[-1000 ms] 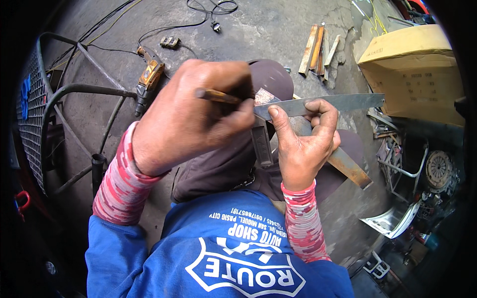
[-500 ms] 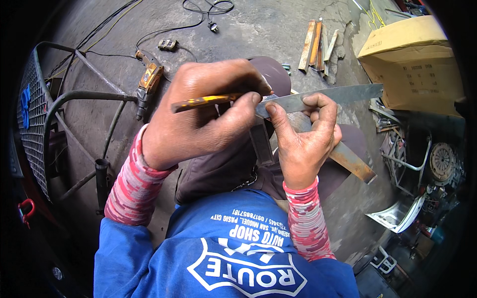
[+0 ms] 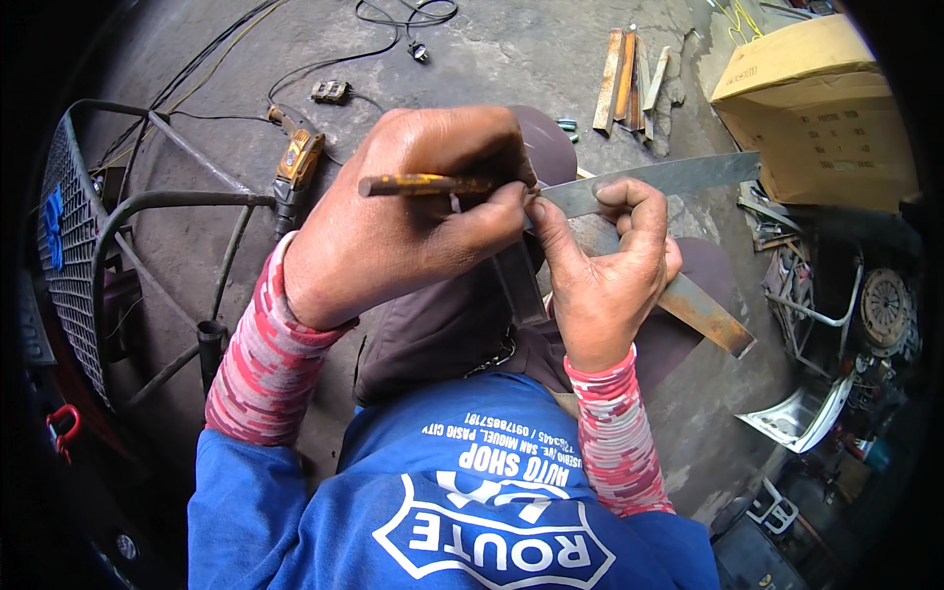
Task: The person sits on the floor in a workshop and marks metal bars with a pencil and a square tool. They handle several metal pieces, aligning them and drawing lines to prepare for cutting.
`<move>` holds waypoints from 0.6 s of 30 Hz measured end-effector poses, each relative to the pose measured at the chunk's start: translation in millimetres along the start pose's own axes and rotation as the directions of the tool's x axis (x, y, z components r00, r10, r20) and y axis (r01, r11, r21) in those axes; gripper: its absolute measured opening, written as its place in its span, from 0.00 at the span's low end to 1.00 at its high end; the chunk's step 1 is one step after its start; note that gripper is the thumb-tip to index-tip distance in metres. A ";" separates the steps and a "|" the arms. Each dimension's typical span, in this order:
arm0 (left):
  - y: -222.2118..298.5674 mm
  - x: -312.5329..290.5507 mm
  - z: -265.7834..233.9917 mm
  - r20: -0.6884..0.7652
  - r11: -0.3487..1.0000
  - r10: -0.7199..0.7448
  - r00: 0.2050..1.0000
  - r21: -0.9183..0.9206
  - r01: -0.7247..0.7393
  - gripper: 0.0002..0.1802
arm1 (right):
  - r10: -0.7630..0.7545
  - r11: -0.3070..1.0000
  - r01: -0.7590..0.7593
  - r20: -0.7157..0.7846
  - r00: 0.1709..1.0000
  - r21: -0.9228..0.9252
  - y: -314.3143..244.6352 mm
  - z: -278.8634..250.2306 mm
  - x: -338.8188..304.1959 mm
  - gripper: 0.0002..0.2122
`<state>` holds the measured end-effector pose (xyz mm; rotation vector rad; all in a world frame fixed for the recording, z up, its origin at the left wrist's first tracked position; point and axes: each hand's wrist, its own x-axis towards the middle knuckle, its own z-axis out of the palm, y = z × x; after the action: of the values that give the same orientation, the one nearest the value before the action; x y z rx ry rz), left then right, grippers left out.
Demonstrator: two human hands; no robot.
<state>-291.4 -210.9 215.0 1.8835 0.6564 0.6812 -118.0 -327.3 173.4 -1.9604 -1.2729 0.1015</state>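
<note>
A yellow and black pencil [image 3: 423, 185] is gripped in my left hand [image 3: 413, 211], its back end pointing left and its tip hidden by my fingers. Between thumb and fingers, my right hand [image 3: 610, 251] pinches a flat grey metal strip [image 3: 693, 180] that stretches off to the right. The thumbs and fingertips of both hands meet at the strip's left end, which they cover. Below the hands a rusty steel bar [image 3: 706, 315] lies across my lap, and a dark square-edged metal piece [image 3: 518, 283] shows between my legs.
On the concrete floor at left lie an orange power drill [image 3: 298, 162], a socket outlet [image 3: 331, 91] and black cords. A metal frame with mesh [image 3: 74, 236] stands at far left. Several rusty metal strips [image 3: 626, 84] lie ahead, with a cardboard box [image 3: 816, 118] and scrap parts at right.
My left hand has shifted slightly right, bringing the pencil closer to my right thumb and over the strip's left end. The right hand has hardly moved.
</note>
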 end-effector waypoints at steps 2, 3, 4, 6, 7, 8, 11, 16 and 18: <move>3.4 -4.2 -4.1 0.001 1.000 0.006 1.000 -0.007 -0.006 0.04 | 0.000 1.000 0.000 -0.011 1.000 -0.031 -2.2 -1.2 0.8 0.26; 4.3 -6.8 -10.3 0.045 0.993 -0.036 0.998 0.117 0.030 0.04 | 0.007 0.999 -0.008 -0.018 1.000 -0.052 -3.3 -1.9 1.3 0.25; 5.9 -10.0 -19.9 0.085 0.969 -0.081 0.993 0.240 0.059 0.04 | 0.013 0.998 -0.014 -0.011 1.000 -0.065 -4.3 -3.8 1.4 0.25; 5.8 -15.3 -26.2 0.085 0.953 -0.124 0.989 0.289 0.095 0.04 | 0.039 0.995 -0.037 0.012 0.999 -0.095 -5.4 -6.4 1.6 0.24; 5.3 -18.3 -26.2 0.048 0.969 -0.124 0.991 0.219 0.110 0.03 | 0.022 0.996 -0.021 0.017 1.000 -0.086 -5.6 -6.6 1.8 0.25; 4.8 -20.1 -25.3 0.015 0.982 -0.124 0.992 0.147 0.120 0.03 | 0.008 0.997 -0.007 0.019 1.000 -0.078 -5.2 -6.5 2.9 0.25; 1.0 -21.1 -13.8 -0.050 0.994 -0.073 0.996 -0.086 0.069 0.04 | -0.034 0.997 0.034 -0.001 0.999 -0.067 -6.2 -4.7 2.2 0.24; -9.0 -4.5 -2.0 0.008 0.998 0.058 0.998 -0.006 -0.058 0.05 | -0.043 0.994 0.041 -0.011 0.999 -0.103 -9.8 -3.4 2.1 0.22; -12.2 -0.5 2.5 -0.027 0.995 0.101 0.995 -0.018 -0.101 0.05 | -0.034 0.994 0.033 -0.013 0.999 -0.100 -10.3 -3.6 2.7 0.22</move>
<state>-291.8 -208.4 202.9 1.9025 0.5719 0.7753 -122.7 -325.2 183.4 -2.0194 -1.3231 0.0074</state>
